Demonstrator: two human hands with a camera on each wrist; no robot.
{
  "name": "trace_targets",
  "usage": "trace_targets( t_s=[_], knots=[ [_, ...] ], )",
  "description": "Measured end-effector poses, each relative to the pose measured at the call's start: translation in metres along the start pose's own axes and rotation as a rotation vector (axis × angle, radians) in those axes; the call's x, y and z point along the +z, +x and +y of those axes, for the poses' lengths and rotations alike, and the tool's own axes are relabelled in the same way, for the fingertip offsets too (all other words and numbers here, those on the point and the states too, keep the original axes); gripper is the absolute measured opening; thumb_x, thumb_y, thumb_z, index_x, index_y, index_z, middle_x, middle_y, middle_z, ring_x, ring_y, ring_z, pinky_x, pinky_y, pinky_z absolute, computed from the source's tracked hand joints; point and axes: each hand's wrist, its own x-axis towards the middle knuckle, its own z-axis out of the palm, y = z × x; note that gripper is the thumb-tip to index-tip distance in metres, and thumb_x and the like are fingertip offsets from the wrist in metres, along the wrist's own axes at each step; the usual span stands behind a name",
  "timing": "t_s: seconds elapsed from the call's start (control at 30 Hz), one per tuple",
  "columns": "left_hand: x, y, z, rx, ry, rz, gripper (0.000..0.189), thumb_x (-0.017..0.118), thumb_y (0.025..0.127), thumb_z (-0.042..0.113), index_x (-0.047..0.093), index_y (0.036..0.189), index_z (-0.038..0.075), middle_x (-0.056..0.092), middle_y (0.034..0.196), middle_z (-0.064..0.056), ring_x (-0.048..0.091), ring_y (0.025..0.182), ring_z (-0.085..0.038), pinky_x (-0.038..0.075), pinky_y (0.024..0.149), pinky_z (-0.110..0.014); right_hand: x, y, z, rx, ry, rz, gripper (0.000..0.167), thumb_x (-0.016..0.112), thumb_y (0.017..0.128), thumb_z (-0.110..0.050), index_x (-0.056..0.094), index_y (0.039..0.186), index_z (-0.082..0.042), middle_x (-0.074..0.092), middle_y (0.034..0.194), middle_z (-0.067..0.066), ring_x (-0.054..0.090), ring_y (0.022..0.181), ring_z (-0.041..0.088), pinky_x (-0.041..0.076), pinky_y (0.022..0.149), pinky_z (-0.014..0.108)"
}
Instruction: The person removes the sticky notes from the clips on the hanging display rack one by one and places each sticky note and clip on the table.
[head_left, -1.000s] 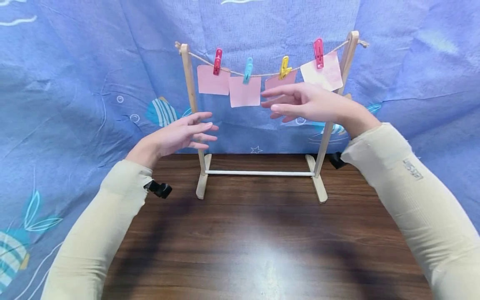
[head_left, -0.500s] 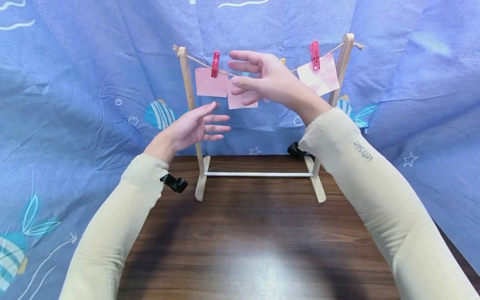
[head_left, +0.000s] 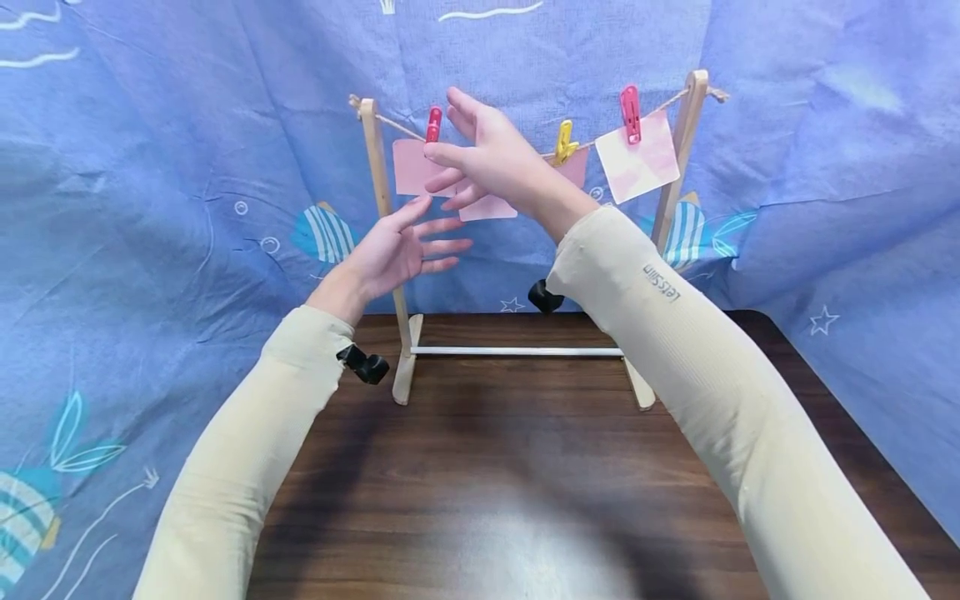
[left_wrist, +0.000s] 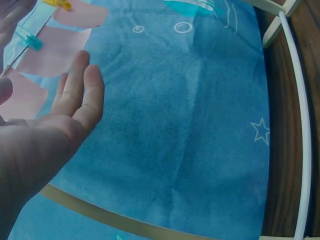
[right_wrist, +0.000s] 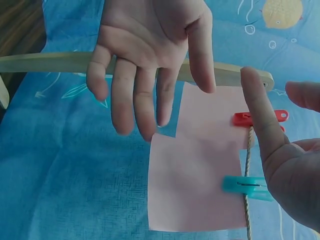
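My left hand (head_left: 393, 252) is raised by the left post of a small wooden rack, thumb up and fingers spread, with nothing in it. My right hand (head_left: 491, 158) reaches in front of the rope (right_wrist: 247, 215), fingers loosely bent, holding nothing, close beside the left red clothespin (head_left: 433, 125). Pink paper squares hang from the rope: a left one (right_wrist: 212, 110), a second (right_wrist: 195, 185), a third (head_left: 573, 165) and a paler right one (head_left: 637, 158). A blue clothespin (right_wrist: 245, 186) grips the second, hidden behind my right hand in the head view. Further right are a yellow clothespin (head_left: 564, 143) and another red clothespin (head_left: 630, 115).
The rack's left post (head_left: 378, 158) and right post (head_left: 686, 125) stand on feet joined by a white bar (head_left: 517, 352). A dark wooden table (head_left: 480, 467) lies under it. A blue cloth (head_left: 187, 167) with sea prints hangs behind.
My right hand has moved left along the rope, from beside the third paper to near the left red clothespin. My left hand has moved slightly right and turned its palm.
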Motion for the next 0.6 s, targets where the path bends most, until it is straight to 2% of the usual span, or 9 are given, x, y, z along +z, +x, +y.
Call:
trace_targets(
  t_s=[0.17,0.3,0.47,0.6],
  knots=[
    [-0.0015,0.0016,-0.0024,0.05,-0.029,0.044,0.072,0.05,0.106,0.04,0.003,0.16,0.03,0.046,0.151,-0.016,0.056,0.128,-0.039,0.036,0.115,-0.056,0.0014,0.006,-0.0014,0.043,0.017,0.002,0.083,0.066,0.1,-0.018,0.014,0.164,-0.025,0.03,0.163,-0.011,0.073,0.093,0.033,0.063,0.074,0.043],
    [-0.0033,0.001,-0.0031,0.071,-0.033,0.088,0.063,0.051,0.106,0.039,0.015,0.158,0.03,0.05,0.146,-0.016,0.062,0.12,-0.037,0.039,0.113,-0.055,0.0032,0.0065,-0.0018,0.026,-0.016,0.015,0.078,0.069,0.099,-0.022,0.024,0.162,-0.023,0.04,0.159,-0.005,0.074,0.086,0.03,0.063,0.069,0.04],
    [-0.0047,0.0042,-0.0035,0.088,-0.047,0.119,0.044,0.053,0.106,0.037,0.033,0.141,0.019,0.058,0.138,-0.015,0.066,0.115,-0.036,0.043,0.11,-0.054,0.0012,0.0051,-0.0037,0.01,-0.057,0.087,0.07,0.074,0.094,-0.025,0.041,0.156,-0.024,0.053,0.15,-0.001,0.074,0.084,0.033,0.063,0.065,0.038],
    [-0.0063,0.0039,-0.0017,0.098,-0.063,0.154,0.035,0.056,0.105,0.035,0.038,0.13,0.017,0.064,0.129,-0.015,0.067,0.114,-0.036,0.045,0.108,-0.055,0.0,0.0071,-0.0065,-0.015,-0.071,0.113,0.066,0.077,0.092,-0.022,0.047,0.151,-0.024,0.057,0.145,0.0,0.073,0.082,0.036,0.063,0.063,0.037]
  ],
)
